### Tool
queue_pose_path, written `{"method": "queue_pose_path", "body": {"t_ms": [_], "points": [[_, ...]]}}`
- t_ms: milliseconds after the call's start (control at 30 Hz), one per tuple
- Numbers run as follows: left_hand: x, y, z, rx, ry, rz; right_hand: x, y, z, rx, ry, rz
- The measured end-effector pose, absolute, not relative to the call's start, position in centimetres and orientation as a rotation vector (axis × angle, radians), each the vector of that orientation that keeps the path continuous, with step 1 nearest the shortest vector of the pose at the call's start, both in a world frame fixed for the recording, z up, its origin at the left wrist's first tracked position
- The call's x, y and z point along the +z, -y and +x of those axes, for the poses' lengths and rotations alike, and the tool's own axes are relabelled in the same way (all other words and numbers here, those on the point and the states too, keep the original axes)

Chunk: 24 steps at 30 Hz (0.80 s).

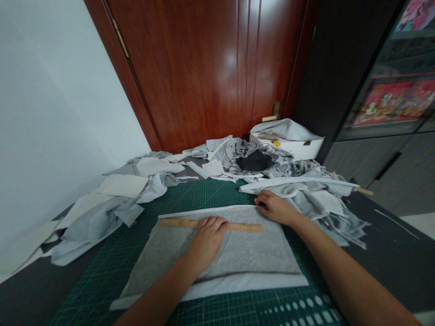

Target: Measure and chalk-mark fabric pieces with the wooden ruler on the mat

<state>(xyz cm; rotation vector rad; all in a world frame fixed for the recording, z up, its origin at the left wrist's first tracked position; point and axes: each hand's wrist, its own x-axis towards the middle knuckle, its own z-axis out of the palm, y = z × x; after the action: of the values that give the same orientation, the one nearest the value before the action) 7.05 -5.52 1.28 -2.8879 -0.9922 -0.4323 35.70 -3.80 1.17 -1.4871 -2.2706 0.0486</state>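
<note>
A sheet of thin grey fabric [244, 251] with white folded-looking edges lies flat before me. Across its upper part runs a wooden ruler [180, 223]. My left hand [210, 231] rests over the middle of the ruler, fingers bent over it and closed. At the fabric's upper right corner is my right hand [272, 206], its thumb and fingers pinched together at the white edge; the fingertips are partly hidden. Underneath lies a green cutting mat [115, 253] with a printed grid.
Grey and white fabric pieces [98, 222] are heaped along the left wall. More scraps [231, 154] cover the back. A white box [299, 147] with cloth on top stands at the back right. To the right, a fabric pile [322, 199] has a wooden stick [364, 191] poking out.
</note>
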Motion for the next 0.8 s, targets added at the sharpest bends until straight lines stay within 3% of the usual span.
{"method": "queue_pose_path", "body": {"t_ms": [433, 800], "points": [[1.7, 5.8, 7.0, -0.513, 0.927, -3.03, 0.8, 3.4, 35.3, -0.023, 2.277, -1.552], [0.9, 4.9, 7.2, -0.543, 0.987, -2.997, 0.1, 2.4, 34.0, -0.285, 2.242, -1.69]]}}
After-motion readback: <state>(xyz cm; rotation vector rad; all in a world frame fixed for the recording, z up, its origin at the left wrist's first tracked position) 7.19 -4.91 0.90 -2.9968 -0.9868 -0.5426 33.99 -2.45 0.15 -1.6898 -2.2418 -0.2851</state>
